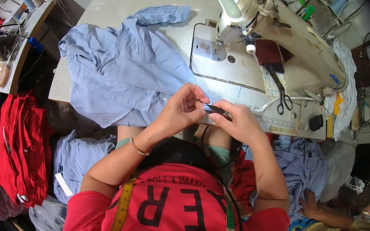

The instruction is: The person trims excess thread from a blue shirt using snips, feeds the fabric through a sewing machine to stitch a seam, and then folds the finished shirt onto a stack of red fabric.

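We pinch a small dark strip [217, 110] between both hands, left hand [183, 110] and right hand [238, 122] closed tight on its ends, just over the table [115, 3] edge. Best we keep it taut, fingertips close. It's thin, flat, blackish. Beyond lie the blue shirt [124, 72] and sewing machine [284, 39].

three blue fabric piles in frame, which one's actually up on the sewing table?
The spread-out light blue shirt, left of the sewing machine and just beyond the left hand. The other two piles sit below table level: one lower left, one lower right.
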`<state>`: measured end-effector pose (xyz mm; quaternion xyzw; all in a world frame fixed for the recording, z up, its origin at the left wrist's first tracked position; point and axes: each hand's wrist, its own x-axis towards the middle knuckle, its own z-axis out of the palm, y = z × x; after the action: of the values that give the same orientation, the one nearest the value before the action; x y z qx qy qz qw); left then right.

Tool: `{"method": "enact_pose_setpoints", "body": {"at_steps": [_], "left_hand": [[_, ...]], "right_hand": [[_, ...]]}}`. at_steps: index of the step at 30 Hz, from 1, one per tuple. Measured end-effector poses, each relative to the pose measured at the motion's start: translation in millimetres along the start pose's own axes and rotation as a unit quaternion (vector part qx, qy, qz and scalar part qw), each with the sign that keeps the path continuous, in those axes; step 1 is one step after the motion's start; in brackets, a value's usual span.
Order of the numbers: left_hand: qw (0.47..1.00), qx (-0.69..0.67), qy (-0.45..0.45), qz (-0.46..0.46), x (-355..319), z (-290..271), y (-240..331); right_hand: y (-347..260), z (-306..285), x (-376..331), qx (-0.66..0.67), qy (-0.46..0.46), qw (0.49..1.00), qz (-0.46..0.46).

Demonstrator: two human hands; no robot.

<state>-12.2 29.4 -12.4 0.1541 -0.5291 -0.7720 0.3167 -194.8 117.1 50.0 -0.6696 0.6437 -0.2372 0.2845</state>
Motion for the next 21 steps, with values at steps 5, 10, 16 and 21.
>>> {"method": "enact_pose_setpoints", "body": {"at_steps": [5, 10, 16, 21], "left_hand": [[1.000, -0.007, -0.004, -0.008, 1.4, -1.0, -2.0], [1.000, -0.004, -0.001, -0.013, 2.9, -0.7, -4.2], [1.000, -0.006, -0.008, -0.018, 3.2, 0.0, -3.6], [1.000, -0.004, -0.008, -0.008, 3.5, -4.0, -9.8]], "right_hand": [[0.8, 0.4, 0.7, -0.034, 0.000, 0.999, -0.023], [2.0, 0.3, 1.0, -0.042, -0.005, 0.999, -0.019], [4.6, 0.0, 1.0, -0.046, -0.017, 0.999, -0.009], [14.9, -0.5, 0.1, -0.048, 0.095, 0.994, 0.022]]}}
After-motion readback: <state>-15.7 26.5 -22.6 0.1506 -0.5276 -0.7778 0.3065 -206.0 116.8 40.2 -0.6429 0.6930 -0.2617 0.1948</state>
